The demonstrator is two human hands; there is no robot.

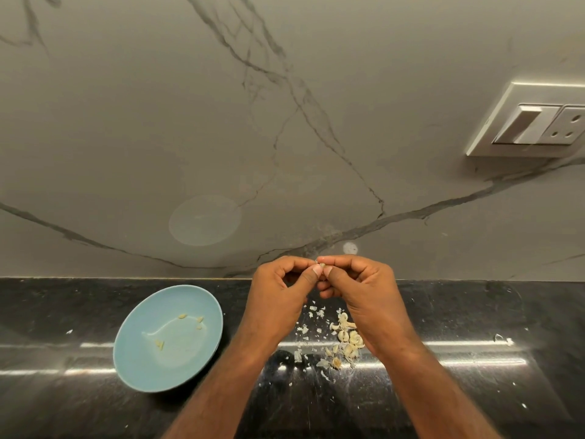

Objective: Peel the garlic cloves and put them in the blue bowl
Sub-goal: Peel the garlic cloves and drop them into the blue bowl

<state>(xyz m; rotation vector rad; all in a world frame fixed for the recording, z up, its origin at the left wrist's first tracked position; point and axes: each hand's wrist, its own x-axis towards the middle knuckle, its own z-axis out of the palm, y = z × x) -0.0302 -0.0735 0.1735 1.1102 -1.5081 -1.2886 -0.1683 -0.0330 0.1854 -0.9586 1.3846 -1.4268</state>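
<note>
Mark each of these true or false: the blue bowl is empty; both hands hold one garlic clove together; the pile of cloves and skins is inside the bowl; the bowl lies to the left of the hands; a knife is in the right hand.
1. The blue bowl is empty. False: a few peeled pieces lie in it.
2. The left hand and right hand pinch one garlic clove together. True.
3. The pile of cloves and skins is inside the bowl. False: it lies on the black counter, under the right hand.
4. The bowl lies left of the hands. True.
5. The right hand holds a knife. False: no knife is visible.
</note>
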